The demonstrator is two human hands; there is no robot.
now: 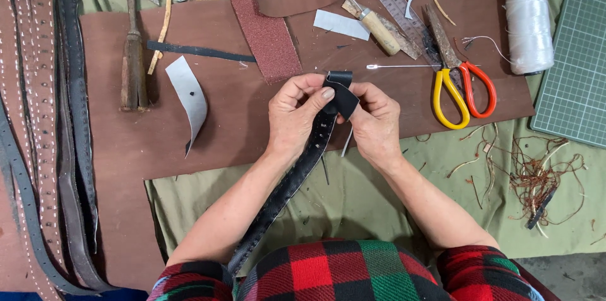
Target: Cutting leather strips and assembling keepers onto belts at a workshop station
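At the centre of the frame both hands are working the folded end of a black leather strap (297,171), which is running down toward the lower middle over the person's lap. The left hand (293,114) is closing its grip on the strap, thumb pressing the fold; the right hand (375,124) is pinching the folded flap from the other side. Just above right, yellow and orange-handled scissors (461,86) are lying on the brown leather sheet (126,149), near a white thread spool (529,20). More belts (44,118) are lying at the left edge.
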